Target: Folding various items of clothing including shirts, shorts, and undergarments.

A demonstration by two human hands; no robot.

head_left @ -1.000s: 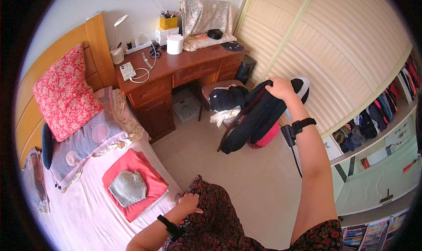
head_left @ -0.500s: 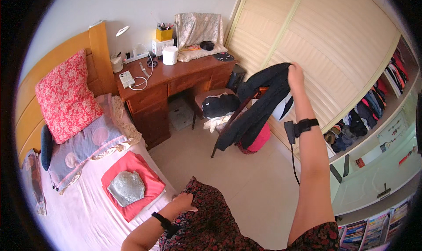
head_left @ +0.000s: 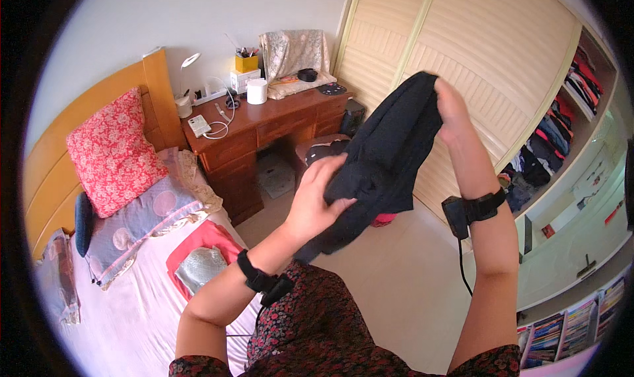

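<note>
A black garment [head_left: 396, 139] with long, trouser-leg-like parts hangs in the air before me. My right hand [head_left: 451, 109] is closed on its upper right end and holds it up. My left hand [head_left: 317, 195] is at the garment's left side, with thumb and fingertips spread apart against the bunched cloth. The lower end of the cloth drops past my left wrist. On the bed, a folded coral-red cloth [head_left: 224, 235] carries a silvery grey folded piece [head_left: 200, 271], partly covered by my left forearm.
A wooden desk [head_left: 228, 149] stands behind, with a chair [head_left: 310, 146] holding dark clothes beside it. Left is the bed [head_left: 119, 311] with a red floral pillow [head_left: 115, 152]. A wardrobe sliding door [head_left: 489, 67] and clothes-filled shelves [head_left: 548, 149] are at right. Something pink lies behind the garment.
My left hand has risen from my lap to the black garment. The garment has come nearer and looks more bunched, while my right hand keeps hold of its top.
</note>
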